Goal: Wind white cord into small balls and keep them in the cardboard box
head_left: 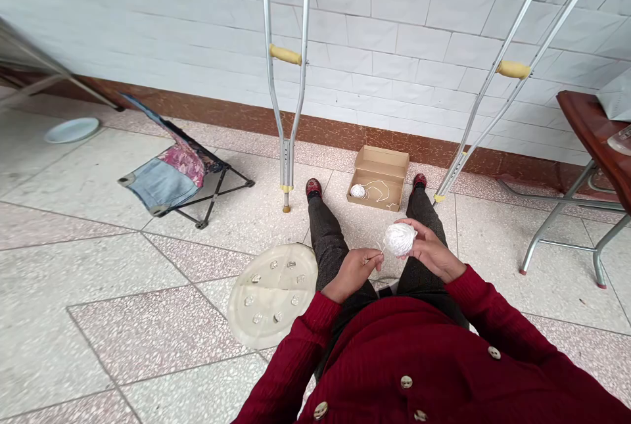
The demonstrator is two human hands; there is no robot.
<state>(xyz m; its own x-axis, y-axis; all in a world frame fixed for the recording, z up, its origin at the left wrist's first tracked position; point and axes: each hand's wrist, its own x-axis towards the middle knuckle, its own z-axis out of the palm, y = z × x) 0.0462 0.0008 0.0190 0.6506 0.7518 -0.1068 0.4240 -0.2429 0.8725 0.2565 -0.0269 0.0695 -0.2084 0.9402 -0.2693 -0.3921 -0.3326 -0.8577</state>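
Observation:
My right hand (430, 248) is wrapped round a ball of white yarn (399, 240), held above my lap between my knees. A short strand runs from the ball to my left hand (359, 269), whose thumb and forefinger are pinched on the yarn end. On the floor between my feet an open cardboard box (377, 206) holds a smaller white yarn ball (357, 191) and a loose, pale length of yarn (378, 188).
Two metal crutches with yellow grips (284, 54) (513, 70) lean at the wall. A folding stool (175, 177) stands left, a round pale lid-like disc (236, 309) lies by my left leg, and a white plate (72, 130) is farther off. A brown table (586, 128) stands right.

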